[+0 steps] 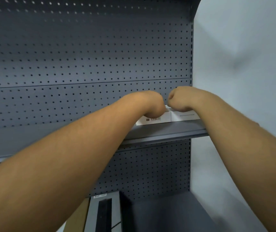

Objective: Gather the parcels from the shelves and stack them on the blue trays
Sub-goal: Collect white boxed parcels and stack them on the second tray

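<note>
Down at the bottom edge, on the lower shelf [167, 213], a grey carton [100, 213] with a black stripe stands beside a brown cardboard box [79, 220], both flat-sided and stiff-looking. Up past the bare forearms now, to the upper shelf [164, 131], smooth dark grey metal with a thin front lip, where two white boxes sit side by side: a left box [154, 120] with a barcode label and a right box [184, 115] with a faint grey line, both glossy card with sharp corners. The left hand [150, 102] bends over the left box, the right hand [180, 99] over the right box; the fingers curl down behind the tops, so whether they are grasping I cannot tell. Here's the risk: slick card and a blind, high reach could let a box slip off that lip and drop onto the cartons below. Behind, the backboard [83, 56] is matte perforated steel, beside a plain pale wall [242, 47]. No blue trays in sight.
</note>
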`<state>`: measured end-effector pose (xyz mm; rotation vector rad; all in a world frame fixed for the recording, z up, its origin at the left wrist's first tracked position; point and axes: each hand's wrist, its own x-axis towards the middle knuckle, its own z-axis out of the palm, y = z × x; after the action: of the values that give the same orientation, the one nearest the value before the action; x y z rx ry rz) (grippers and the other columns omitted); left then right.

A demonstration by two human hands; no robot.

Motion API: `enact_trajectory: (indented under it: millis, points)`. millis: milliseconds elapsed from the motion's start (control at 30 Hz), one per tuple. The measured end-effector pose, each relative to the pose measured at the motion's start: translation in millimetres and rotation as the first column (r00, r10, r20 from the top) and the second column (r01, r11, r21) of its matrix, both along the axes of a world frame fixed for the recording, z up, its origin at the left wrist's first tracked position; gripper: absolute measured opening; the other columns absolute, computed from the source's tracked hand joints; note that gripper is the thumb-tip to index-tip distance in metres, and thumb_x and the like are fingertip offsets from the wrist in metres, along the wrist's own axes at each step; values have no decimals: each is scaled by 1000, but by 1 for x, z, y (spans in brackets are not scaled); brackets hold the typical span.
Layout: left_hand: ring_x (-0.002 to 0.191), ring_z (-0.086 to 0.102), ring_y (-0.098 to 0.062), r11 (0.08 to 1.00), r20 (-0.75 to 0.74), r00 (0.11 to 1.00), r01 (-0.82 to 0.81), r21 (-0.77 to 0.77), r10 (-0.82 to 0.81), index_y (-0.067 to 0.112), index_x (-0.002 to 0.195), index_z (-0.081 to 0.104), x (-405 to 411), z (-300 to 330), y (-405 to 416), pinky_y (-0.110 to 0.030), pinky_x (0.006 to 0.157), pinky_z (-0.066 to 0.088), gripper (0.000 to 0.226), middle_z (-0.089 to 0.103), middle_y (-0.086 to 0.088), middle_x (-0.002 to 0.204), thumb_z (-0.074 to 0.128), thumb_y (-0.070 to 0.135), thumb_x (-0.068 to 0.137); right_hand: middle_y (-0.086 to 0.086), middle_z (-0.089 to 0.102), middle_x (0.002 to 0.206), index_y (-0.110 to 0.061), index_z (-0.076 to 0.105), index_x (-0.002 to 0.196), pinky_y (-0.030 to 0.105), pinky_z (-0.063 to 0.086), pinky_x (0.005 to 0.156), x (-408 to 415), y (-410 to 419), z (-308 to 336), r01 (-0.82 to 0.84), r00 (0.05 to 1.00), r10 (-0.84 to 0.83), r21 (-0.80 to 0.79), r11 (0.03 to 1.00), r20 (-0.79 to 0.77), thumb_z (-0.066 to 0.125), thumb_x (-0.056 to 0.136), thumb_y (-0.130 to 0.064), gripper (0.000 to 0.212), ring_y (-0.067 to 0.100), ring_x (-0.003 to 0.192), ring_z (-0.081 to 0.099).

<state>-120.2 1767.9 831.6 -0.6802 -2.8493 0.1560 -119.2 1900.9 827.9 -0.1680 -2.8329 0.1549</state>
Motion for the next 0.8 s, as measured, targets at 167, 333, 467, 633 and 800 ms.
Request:
enact_trajectory:
  millis: [167, 333, 467, 633, 800]
  points:
    - [141, 47, -26, 996, 67, 998, -5, -85, 11, 16, 155, 43, 1, 3, 5, -39, 111, 37, 48, 47, -5, 157, 28, 17, 110, 9, 61, 139, -14, 63, 135, 42, 46, 108, -1, -1, -4, -37, 994, 27, 89, 995, 110, 36, 105, -14, 40, 29, 126, 58]
    - [124, 54, -24, 995, 60, 998, 1, -100, 5, 19, 152, 47, -2, 3, 2, -31, 88, 50, 48, 51, -4, 152, 26, 18, 110, 13, 58, 144, -7, 62, 136, 46, 44, 112, -3, 2, -7, -49, 993, 37, 102, 994, 113, 35, 104, -12, 42, 32, 134, 53]
    - [119, 50, -25, 1000, 87, 996, -26, -9, 27, 20, 155, 42, 6, 5, -3, -21, 66, 35, 47, 44, -4, 158, 21, 30, 114, 13, 59, 144, -7, 63, 135, 45, 45, 111, 1, 5, -9, -57, 993, 49, 77, 995, 104, 34, 106, -15, 42, 31, 133, 54]
    - [137, 46, -29, 998, 153, 987, -52, 23, 48, 20, 152, 44, 9, 4, -10, -36, 92, 34, 61, 47, -5, 154, 33, 59, 106, 8, 61, 139, -14, 65, 131, 43, 46, 107, 9, 9, -7, -80, 993, 75, 51, 996, 90, 35, 108, -32, 42, 28, 125, 58]
    - [133, 48, -28, 997, 152, 985, -78, -25, 81, 19, 151, 44, 8, 0, -12, -39, 96, 36, 54, 48, -7, 153, 35, 48, 107, 7, 64, 130, -15, 68, 125, 43, 48, 102, 16, 10, -9, -105, 991, 103, 28, 994, 87, 46, 101, -36, 38, 28, 117, 60]
